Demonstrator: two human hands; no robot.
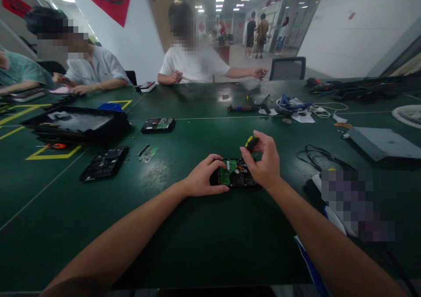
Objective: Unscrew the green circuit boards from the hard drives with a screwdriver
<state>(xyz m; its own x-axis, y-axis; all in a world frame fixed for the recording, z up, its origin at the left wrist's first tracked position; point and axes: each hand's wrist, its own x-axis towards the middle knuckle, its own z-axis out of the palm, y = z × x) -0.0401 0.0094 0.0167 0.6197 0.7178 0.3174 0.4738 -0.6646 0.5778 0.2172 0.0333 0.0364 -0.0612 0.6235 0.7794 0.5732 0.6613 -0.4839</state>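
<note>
A hard drive (244, 178) lies flat on the green table in front of me, its green circuit board facing up. My left hand (208, 177) grips its left end, thumb on the near edge and fingers over the far edge. Above its right part, my right hand (265, 161) is closed around the black and yellow handle of a screwdriver (251, 143). The handle tilts up; the shaft and tip are hidden by my fingers, so contact with a screw cannot be seen. A loose circuit board (148, 153) and another hard drive (158, 125) lie to the left.
On the left are a black tray stack (79, 124), a black plastic part (104, 163) and an orange-handled tool (57, 146). To the right sit a grey metal box (383, 143), black cables (324, 159) and a blue-and-white bundle (292, 103). Several people sit across the table (194, 218).
</note>
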